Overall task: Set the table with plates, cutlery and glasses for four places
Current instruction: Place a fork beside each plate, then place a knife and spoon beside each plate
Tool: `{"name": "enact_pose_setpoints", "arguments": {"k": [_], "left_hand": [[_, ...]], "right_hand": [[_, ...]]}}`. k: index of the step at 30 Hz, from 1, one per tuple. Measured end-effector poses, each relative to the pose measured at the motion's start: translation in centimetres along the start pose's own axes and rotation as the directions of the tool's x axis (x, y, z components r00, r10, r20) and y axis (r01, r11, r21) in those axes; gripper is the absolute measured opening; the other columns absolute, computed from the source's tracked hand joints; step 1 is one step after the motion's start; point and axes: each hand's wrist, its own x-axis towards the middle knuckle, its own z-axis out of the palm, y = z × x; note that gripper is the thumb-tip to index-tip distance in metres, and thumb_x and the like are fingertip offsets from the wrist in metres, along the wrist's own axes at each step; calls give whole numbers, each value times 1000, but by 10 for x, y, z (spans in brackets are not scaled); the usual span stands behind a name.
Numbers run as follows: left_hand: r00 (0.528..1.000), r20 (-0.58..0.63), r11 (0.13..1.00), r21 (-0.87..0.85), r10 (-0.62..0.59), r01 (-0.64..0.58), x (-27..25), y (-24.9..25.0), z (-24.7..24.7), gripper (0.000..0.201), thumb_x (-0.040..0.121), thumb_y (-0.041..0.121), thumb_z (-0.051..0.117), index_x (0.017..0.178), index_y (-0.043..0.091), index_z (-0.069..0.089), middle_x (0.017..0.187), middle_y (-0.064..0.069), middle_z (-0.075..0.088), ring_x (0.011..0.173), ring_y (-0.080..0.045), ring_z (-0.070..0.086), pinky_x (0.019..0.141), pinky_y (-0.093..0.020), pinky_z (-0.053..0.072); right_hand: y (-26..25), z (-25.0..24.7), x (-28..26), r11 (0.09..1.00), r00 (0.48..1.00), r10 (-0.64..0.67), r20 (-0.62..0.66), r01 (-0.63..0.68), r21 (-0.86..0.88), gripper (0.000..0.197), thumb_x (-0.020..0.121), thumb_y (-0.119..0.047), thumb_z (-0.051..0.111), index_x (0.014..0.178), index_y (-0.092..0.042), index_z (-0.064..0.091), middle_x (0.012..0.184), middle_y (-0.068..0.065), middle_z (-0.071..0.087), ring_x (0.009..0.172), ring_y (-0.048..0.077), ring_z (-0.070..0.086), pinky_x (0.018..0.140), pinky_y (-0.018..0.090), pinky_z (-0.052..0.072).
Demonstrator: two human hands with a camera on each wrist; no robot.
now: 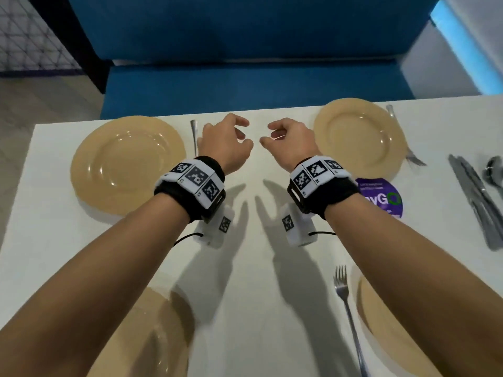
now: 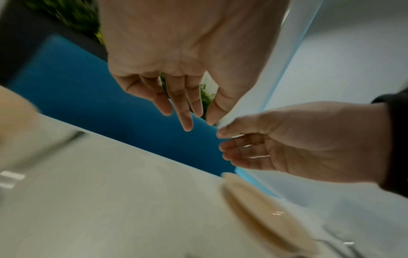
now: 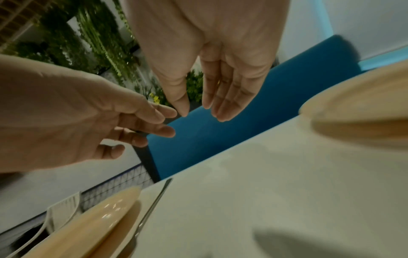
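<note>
**Both hands empty over tabletop centre**

Left hand (image 1: pixel 226 142) and right hand (image 1: pixel 288 140) hover side by side, fingers loosely curled, holding nothing; four tan plates on the white tabletop (image 1: pixel 258 268), far-left plate (image 1: pixel 128 164) with fork (image 1: pixel 193 137) beside; knives (image 1: pixel 479 202) at right edge.

Round sticker, blue bench, wire fence, greenery and a white chair.

A purple round sticker (image 1: pixel 382 198) with green and white lettering lies flat on the white tabletop near its right edge. Beyond the tabletop's far edge stands a blue upholstered bench (image 1: pixel 245 50), its seat running along that edge. At the far left a dark wire-mesh fence (image 1: pixel 30 36) stands over a pale floor. The right wrist view shows hanging green plants (image 3: pixel 99 34) behind the bench, and a white slatted chair (image 3: pixel 64 211) beside the mesh fence.
</note>
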Motion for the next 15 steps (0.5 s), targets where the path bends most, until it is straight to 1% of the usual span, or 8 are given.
{"name": "enact_pose_setpoints", "arguments": {"k": [1, 3, 5, 6, 7, 10, 13, 15], "left_hand": [[999, 24, 998, -51, 23, -22, -7, 17, 12, 32, 85, 24, 53, 117, 28, 54, 94, 13, 61, 116, -19, 49, 101, -36, 40], [995, 69, 990, -126, 67, -58, -22, 53, 38, 31, 84, 25, 55, 115, 28, 56, 92, 14, 61, 103, -15, 56, 83, -28, 47], [984, 135, 984, -147, 117, -97, -40, 90, 66, 32, 85, 25, 56, 117, 26, 56, 96, 10, 62, 90, -12, 56, 67, -18, 42], [973, 177, 982, -141, 146, -122, -48, 108, 81, 34, 85, 25, 57, 119, 25, 55, 100, 8, 63, 88, -11, 55, 68, -17, 41], [960, 219, 980, -132, 174, -148, -57, 125, 98, 35, 85, 26, 58, 120, 24, 55, 103, 6, 63, 90, -11, 55, 74, -18, 42], [910, 348, 974, -107, 223, -198, -79, 176, 156, 35, 86, 27, 60, 120, 21, 55, 106, 1, 66, 98, -18, 61, 89, -28, 48], [871, 437, 970, -11, 224, -243, -91, 224, 226, 34, 87, 33, 60, 118, 20, 58, 109, -1, 66, 99, -20, 63, 88, -30, 50], [855, 483, 966, 68, 188, -251, -93, 253, 273, 25, 88, 34, 57, 109, 21, 63, 105, -3, 65, 97, -22, 60, 82, -27, 46]], "right_hand": [[9, -20, -5, 1000, 999, -2, -38, 1, -13, 34, 83, -26, 66, 115, -16, 62, 107, 0, 66, 102, 15, 61, 93, 27, 47], [30, -63, -15, 999, 993, 13, -118, -17, -36, 33, 83, -26, 65, 115, -15, 63, 108, 1, 67, 102, 16, 61, 90, 23, 44], [59, -106, -25, 998, 983, 50, -178, -58, -39, 32, 83, -26, 65, 114, -14, 63, 107, 1, 67, 101, 16, 61, 88, 22, 43], [75, -128, -29, 996, 978, 72, -198, -83, -45, 33, 83, -26, 66, 114, -14, 63, 106, 1, 67, 99, 15, 61, 87, 21, 43], [93, -149, -33, 992, 972, 95, -217, -110, -58, 34, 82, -26, 66, 114, -14, 63, 106, 1, 67, 99, 15, 61, 86, 21, 42], [155, -213, -41, 972, 946, 175, -272, -209, -103, 33, 83, -27, 65, 113, -13, 64, 109, 4, 69, 105, 20, 62, 90, 25, 43], [228, -271, -46, 941, 924, 268, -271, -311, -130, 36, 87, -27, 59, 121, -14, 60, 120, 5, 65, 112, 22, 59, 94, 24, 41], [277, -303, -42, 921, 917, 300, -264, -350, -169, 39, 89, -30, 56, 125, -15, 58, 127, 5, 62, 114, 24, 58, 95, 25, 41]]}}
